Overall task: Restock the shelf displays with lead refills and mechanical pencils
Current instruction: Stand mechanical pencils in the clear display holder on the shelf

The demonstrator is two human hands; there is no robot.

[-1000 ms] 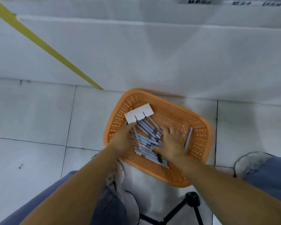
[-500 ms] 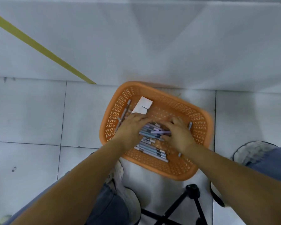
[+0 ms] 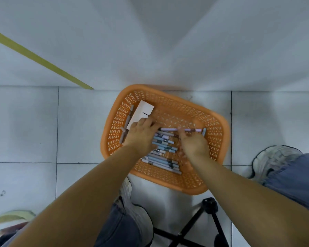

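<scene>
Floor [image 3: 25, 125]: pale grey square tiles with thin dark joints, a few small dark marks. Black tripod [image 3: 209, 209]: legs spread on the tiles. White wall panel [image 3: 168, 41]: beyond the tripod, meeting the floor in a straight line. Yellow strip [image 3: 39, 59]: crosses the panel diagonally, far left of the tripod. Light: soft and even, with faint fan-shaped shadows on the panel.

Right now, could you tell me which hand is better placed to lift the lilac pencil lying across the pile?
Probably the right hand: its fingers meet the lilac pencil near its middle, whereas the left hand only reaches its end.
</scene>
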